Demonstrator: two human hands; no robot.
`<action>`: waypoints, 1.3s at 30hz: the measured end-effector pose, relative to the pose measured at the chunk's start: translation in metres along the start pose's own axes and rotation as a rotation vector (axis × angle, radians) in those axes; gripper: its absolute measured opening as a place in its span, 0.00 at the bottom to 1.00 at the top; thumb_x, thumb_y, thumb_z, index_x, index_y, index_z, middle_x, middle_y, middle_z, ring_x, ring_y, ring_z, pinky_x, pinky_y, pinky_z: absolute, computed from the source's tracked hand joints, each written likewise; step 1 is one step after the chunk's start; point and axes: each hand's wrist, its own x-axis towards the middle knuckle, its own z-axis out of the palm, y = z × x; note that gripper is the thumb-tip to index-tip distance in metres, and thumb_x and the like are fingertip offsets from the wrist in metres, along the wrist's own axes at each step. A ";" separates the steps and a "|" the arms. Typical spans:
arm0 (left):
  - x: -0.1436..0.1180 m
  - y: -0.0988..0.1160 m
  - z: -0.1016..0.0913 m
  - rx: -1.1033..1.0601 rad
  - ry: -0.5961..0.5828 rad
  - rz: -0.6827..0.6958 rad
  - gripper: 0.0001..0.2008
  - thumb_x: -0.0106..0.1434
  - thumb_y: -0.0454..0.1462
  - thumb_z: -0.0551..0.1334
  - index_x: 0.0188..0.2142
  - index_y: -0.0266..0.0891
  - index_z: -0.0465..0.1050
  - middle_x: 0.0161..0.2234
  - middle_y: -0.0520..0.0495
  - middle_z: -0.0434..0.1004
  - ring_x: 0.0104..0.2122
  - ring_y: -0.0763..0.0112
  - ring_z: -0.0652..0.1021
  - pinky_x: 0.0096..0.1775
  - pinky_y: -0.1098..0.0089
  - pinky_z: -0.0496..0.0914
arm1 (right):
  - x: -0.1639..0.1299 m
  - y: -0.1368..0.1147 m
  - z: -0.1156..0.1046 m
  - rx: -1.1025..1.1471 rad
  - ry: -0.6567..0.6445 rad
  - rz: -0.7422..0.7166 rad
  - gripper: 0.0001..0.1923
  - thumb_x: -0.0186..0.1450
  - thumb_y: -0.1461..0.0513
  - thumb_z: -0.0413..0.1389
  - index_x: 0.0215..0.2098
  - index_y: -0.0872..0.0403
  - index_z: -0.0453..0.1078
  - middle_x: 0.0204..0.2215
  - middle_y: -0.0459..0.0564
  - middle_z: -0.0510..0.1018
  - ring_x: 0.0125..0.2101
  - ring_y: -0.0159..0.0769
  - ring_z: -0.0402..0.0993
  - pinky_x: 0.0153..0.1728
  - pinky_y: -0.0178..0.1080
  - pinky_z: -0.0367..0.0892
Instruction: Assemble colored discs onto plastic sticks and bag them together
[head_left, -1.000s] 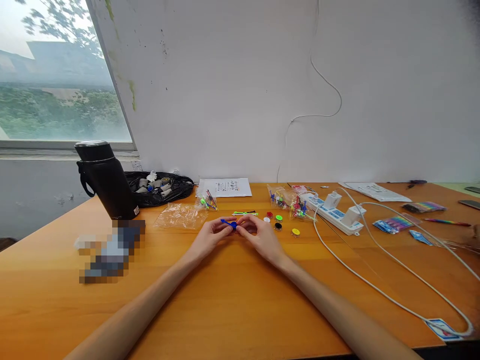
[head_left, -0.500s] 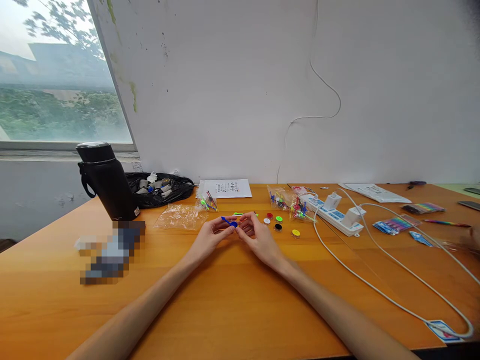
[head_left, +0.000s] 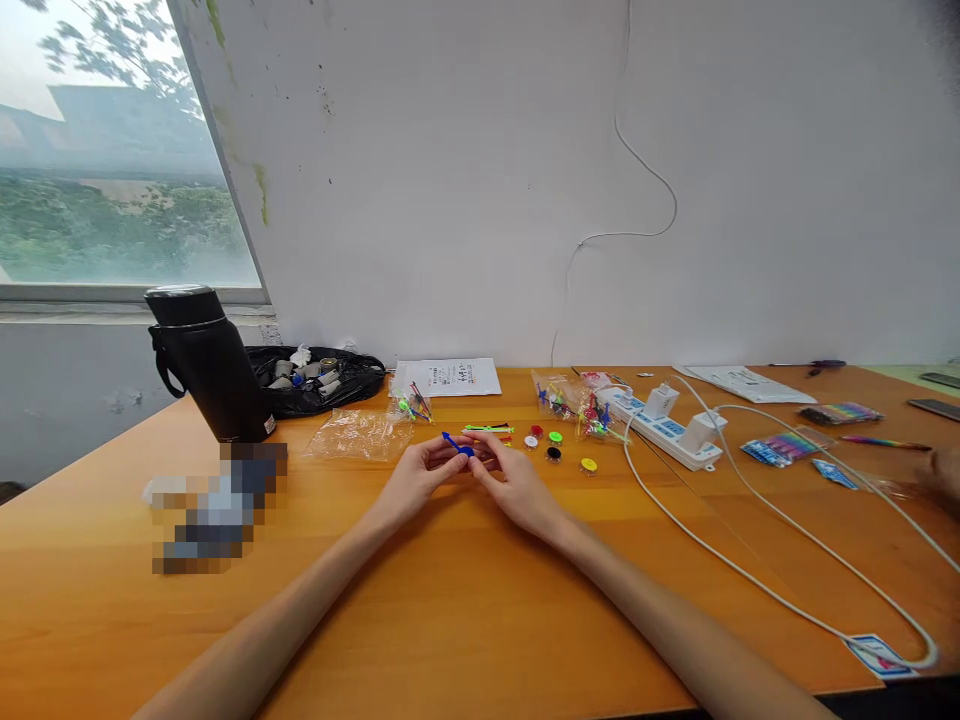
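Note:
Both hands meet above the table around a small blue plastic piece, made up of a round disc and an arrow-tipped stick. My left hand pinches it between thumb and fingers, with the arrow tip pointing up and to the left. On the disc's right side, the thumb and curled fingers of my right hand close on it too; the fingertips behind are partly hidden. Just beyond the hands lie thin coloured sticks. Several small round pieces sit to the right, among them a black one and a yellow one.
A black bottle stands at left, before a black plastic bag holding rubbish. Clear bags and a white packet lie behind my hands. At right are a power strip, loose white cables and another person's blurred hand.
My right hand's fingers have lowered and drawn in around the blue piece, uncovering more of the sticks behind. The whole view has shifted slightly.

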 end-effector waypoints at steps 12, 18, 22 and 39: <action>0.000 0.001 0.000 0.025 -0.005 0.004 0.20 0.62 0.44 0.66 0.51 0.37 0.76 0.51 0.39 0.79 0.52 0.55 0.78 0.57 0.57 0.68 | 0.002 0.002 0.001 0.063 0.000 -0.042 0.16 0.70 0.56 0.53 0.55 0.51 0.65 0.52 0.54 0.77 0.49 0.38 0.76 0.52 0.43 0.71; -0.001 0.004 0.000 0.023 -0.031 0.020 0.19 0.63 0.43 0.65 0.51 0.37 0.75 0.52 0.39 0.79 0.52 0.56 0.78 0.57 0.57 0.68 | 0.002 0.001 0.002 0.065 0.013 -0.039 0.16 0.70 0.56 0.53 0.54 0.50 0.64 0.52 0.54 0.77 0.49 0.38 0.76 0.51 0.42 0.71; 0.000 0.000 -0.002 0.004 -0.010 0.016 0.21 0.64 0.44 0.65 0.54 0.37 0.71 0.51 0.38 0.79 0.51 0.57 0.78 0.57 0.57 0.68 | 0.002 0.005 0.002 0.055 0.001 0.027 0.20 0.71 0.54 0.52 0.59 0.48 0.62 0.50 0.52 0.77 0.50 0.39 0.75 0.49 0.42 0.70; 0.001 0.013 -0.014 0.182 0.175 0.072 0.18 0.65 0.47 0.63 0.48 0.37 0.72 0.44 0.41 0.82 0.47 0.59 0.80 0.50 0.60 0.74 | -0.003 0.009 0.003 -0.205 -0.186 -0.006 0.16 0.74 0.56 0.47 0.36 0.54 0.72 0.32 0.48 0.79 0.32 0.34 0.73 0.34 0.34 0.64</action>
